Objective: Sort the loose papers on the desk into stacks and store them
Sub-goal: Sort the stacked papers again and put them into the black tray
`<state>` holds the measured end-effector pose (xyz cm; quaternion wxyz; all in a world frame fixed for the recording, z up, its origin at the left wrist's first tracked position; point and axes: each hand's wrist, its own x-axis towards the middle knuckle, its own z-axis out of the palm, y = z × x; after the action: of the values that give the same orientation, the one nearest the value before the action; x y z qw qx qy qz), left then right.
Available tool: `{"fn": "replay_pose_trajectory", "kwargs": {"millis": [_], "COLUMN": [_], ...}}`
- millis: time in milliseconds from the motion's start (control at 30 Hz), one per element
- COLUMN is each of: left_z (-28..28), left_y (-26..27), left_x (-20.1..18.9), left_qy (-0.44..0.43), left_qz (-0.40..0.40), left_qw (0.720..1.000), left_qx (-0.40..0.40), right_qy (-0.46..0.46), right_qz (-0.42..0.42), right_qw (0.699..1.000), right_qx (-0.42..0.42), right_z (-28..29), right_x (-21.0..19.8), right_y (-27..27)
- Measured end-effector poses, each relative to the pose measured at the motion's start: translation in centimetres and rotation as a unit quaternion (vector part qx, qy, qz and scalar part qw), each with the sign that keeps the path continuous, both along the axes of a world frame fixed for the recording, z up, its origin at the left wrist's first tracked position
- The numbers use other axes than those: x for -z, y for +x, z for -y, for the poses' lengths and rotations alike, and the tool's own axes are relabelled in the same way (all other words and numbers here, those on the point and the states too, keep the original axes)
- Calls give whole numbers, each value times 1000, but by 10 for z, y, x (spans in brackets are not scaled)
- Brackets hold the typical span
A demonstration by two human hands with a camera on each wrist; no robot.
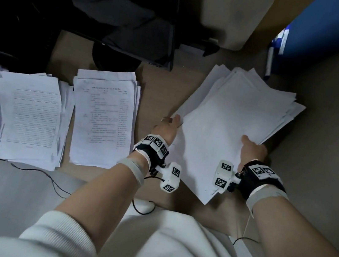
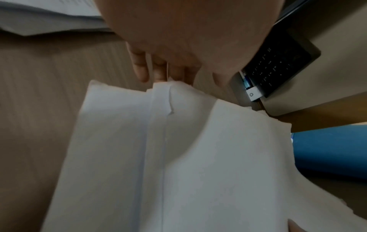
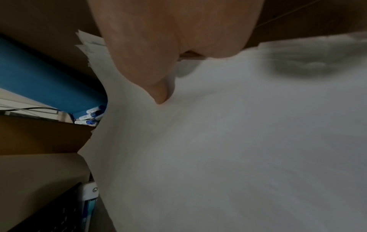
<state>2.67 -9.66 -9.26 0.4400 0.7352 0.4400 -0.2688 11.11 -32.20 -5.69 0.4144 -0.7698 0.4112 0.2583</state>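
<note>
No legible text anywhere. Printed sheet (image 1: 102,117) on desk: lines of small print, too blurred to read. Ruled form (image 1: 33,115) left of it: table lines + print, unreadable. Square black/white coded markers on left wrist band (image 1: 157,143), right wrist band (image 1: 262,171): patterns only, no chars. Pens (image 3: 91,115) by blue folder (image 3: 39,81): white labels, print too small. Dark keypad (image 2: 278,66): faint key marks, illegible.
</note>
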Motion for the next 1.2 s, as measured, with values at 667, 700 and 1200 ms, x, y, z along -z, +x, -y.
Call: {"fn": "replay_pose_trajectory", "kwargs": {"millis": [667,700,1200], "left_z": [11,11,10], "left_y": [47,48,15], "left_x": [0,-4,22], "left_qy": [-32,-37,-127], "left_qz": [-32,-34,10], "left_qw": [999,999,985], "left_qx": [-7,-15,-120], "right_qy": [-43,-31,44], "right_qz": [-77,-93,-69], "right_qw": [988,987,985], "right_qx": [-128,-128,-153], "right_z": [-18,-17,-15], "right_x": [-11,-9,-15], "right_y": [31,32,0]}}
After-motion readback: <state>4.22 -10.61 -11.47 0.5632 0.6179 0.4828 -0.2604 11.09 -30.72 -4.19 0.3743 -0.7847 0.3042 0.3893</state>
